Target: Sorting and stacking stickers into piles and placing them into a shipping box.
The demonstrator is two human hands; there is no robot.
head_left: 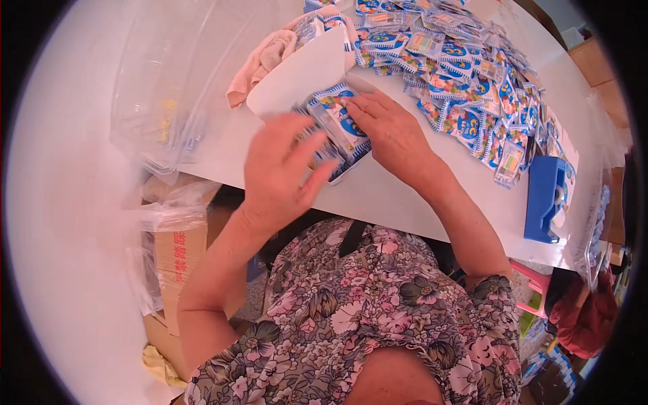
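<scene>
In front of me on the table is a small white box whose raised flap [297,74] stands up on the far side. Small blue-and-white printed packets [341,121] with clear windows stand packed in it. My right hand [391,128] rests on the box's right side, its fingers stretched out over the packets. My left hand [283,162], slightly blurred, hovers over the box's left side with fingers spread and nothing visible in them. It hides part of the box and the packets there.
A large heap of similar packets [459,88] covers the table's far right. A blue tape dispenser [545,199] stands near the right edge. Behind the flap lies a pink cloth [270,57]. Clear plastic trays [169,88] are at left, above a cardboard carton [181,256].
</scene>
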